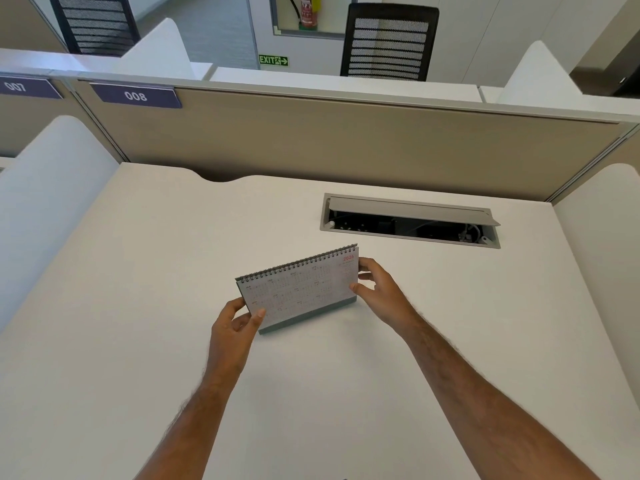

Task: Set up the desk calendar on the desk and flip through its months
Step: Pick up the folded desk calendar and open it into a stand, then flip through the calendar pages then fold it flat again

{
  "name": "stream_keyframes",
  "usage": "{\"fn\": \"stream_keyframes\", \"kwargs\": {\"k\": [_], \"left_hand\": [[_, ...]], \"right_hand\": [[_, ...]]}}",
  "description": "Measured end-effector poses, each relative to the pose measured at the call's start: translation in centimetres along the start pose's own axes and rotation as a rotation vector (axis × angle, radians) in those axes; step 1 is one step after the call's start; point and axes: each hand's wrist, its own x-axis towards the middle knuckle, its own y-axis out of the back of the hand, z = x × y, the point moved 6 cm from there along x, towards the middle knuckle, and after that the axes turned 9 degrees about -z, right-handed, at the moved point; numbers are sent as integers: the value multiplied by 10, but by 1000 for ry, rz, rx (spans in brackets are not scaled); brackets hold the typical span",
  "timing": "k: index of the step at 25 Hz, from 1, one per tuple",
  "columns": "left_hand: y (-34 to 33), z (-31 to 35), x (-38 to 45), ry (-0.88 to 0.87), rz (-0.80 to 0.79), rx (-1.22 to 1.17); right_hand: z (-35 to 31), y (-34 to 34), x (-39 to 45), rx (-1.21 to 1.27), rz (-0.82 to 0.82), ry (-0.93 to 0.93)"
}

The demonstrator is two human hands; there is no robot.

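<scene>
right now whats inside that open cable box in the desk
Under the raised grey flap, the cable box shows a dark cavity with white cables and a plug at its right end. The flap covers the back part, and the depths are too dark to make out.

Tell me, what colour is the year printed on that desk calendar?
Red: the year sits in the top right corner of the desk calendar, seen in the head view.

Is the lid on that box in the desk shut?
No, the grey lid of the cable box in the desk is propped up, showing dark wires inside.
</scene>
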Motion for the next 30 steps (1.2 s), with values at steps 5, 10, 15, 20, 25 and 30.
{"fn": "stream_keyframes", "kwargs": {"k": [5,10,15,20,25,30], "left_hand": [[3,14,22,-20,61,-54],[2,27,48,-46,63,-108],[-6,26,62,-66,44,-46],[-13,16,55,-48,38,11],[-15,15,40,-27,62,-14],[-5,18,25,-12,230,-76]], "right_hand": [[-13,-7,24,122,-19,-15],[-27,-18,51,204,-45,-16],[-31,-26,67,256,-44,-17],[-28,-27,69,236,-60,-17],[-33,-28,64,234,-63,-29],[-35,-26,61,245,-65,-37]]}}
